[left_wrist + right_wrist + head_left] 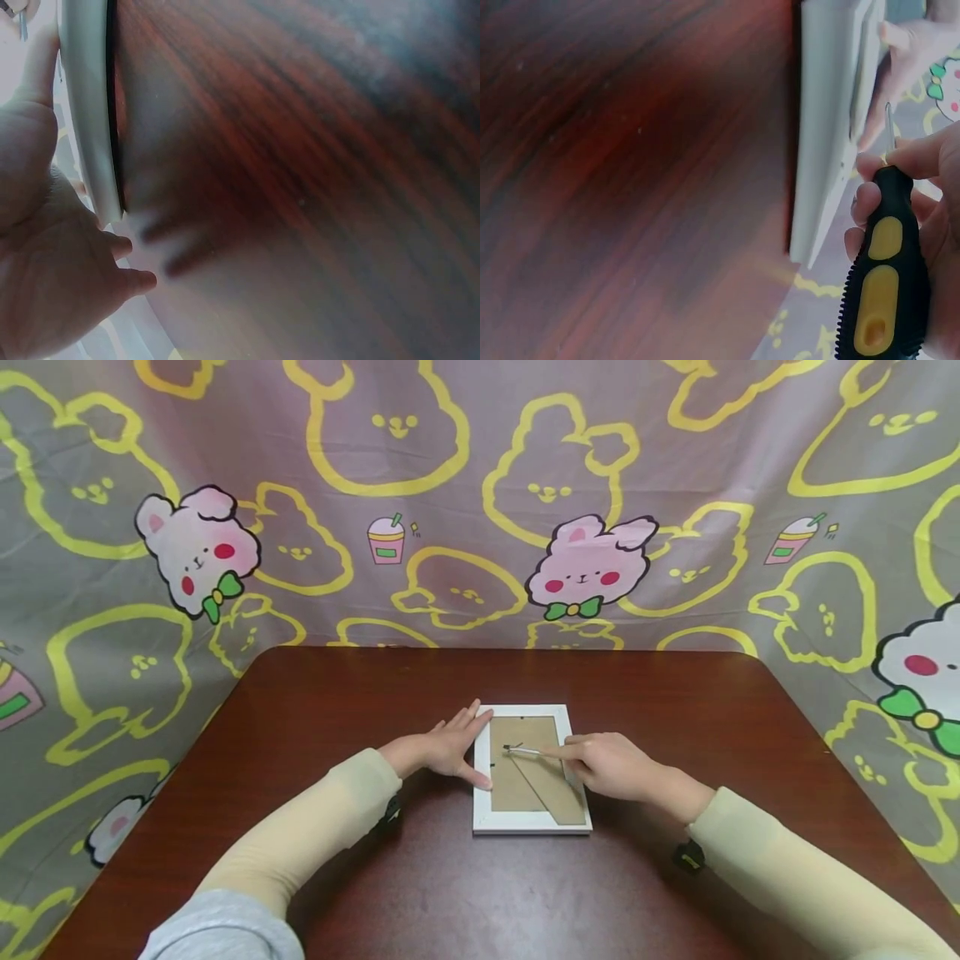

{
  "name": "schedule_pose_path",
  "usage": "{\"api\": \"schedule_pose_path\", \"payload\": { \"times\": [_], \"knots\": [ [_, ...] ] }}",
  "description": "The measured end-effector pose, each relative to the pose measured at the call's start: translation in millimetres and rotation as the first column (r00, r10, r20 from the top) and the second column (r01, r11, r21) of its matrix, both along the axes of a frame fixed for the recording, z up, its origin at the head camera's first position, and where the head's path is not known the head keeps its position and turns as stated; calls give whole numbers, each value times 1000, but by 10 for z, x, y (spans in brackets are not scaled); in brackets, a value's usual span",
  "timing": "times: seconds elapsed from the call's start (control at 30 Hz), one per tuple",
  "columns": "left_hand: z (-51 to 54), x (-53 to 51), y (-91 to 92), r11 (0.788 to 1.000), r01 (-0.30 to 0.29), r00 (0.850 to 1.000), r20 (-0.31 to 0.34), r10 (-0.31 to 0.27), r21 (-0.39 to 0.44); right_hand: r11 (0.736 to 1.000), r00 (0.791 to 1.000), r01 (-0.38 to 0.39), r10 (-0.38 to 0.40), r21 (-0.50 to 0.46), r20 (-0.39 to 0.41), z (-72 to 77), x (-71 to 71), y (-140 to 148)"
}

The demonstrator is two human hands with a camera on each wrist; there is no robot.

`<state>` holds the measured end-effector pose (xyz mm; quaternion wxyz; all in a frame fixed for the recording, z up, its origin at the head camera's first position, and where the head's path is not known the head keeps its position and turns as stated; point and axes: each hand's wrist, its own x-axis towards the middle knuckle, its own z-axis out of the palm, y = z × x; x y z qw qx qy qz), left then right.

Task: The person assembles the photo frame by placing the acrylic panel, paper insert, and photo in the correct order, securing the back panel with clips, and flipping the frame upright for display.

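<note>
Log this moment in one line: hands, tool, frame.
Left hand: touches left side of frame | Right hand: grips screwdriver | Tip: at frame's back | Frame: back up on table

Table (480,893): dark red-brown, wood-grained, shiny on the wearer's side of the hands. White photo frame (519,789) flat on it, back up, between left hand (452,747) and right hand (613,767).

"Surface?"
"Dark reddish-brown table (675,697), wood-grained, far corners rounded."
"Surround?"
"Printed fabric (461,518) behind and at both sides: yellow-outlined animals (396,425), red-cheeked rabbits (588,568) with green bows (573,609), drink cups (386,539)."
</note>
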<state>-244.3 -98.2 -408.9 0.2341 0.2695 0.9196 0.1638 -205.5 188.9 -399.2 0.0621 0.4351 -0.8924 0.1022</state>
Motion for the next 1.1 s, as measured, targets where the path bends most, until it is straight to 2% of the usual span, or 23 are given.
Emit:
{"api": "schedule_pose_path", "payload": {
  "times": [0.13,0.43,0.57,0.63,0.8,0.9,1.0,1.1],
  "knots": [
    [10,9,4,1000,-8,1000,-4,8,-3,1000,1000,22,-22,-15,-19,53,7,60],
    [17,5,-9,1000,1,999,-34,-2,-11,1000,998,21,-20,17,-63,136,17,109],
    [45,4,-7,1000,13,999,-49,-15,-21,999,998,37,-35,32,-54,160,26,135],
    [58,-14,3,999,20,997,-76,-23,-36,998,998,45,-43,43,-47,169,31,151],
    [97,-147,71,999,18,980,-198,-28,-49,997,997,55,-52,59,-53,187,29,200],
    [105,-243,122,1000,14,970,-243,-20,-23,996,997,63,-60,59,-55,194,19,216],
    [72,-330,163,1000,15,961,-276,-21,-23,996,996,71,-68,50,-65,195,17,221],
    [17,-402,192,999,12,945,-326,-24,-39,996,994,82,-79,42,-81,175,17,227]
  ]
}}
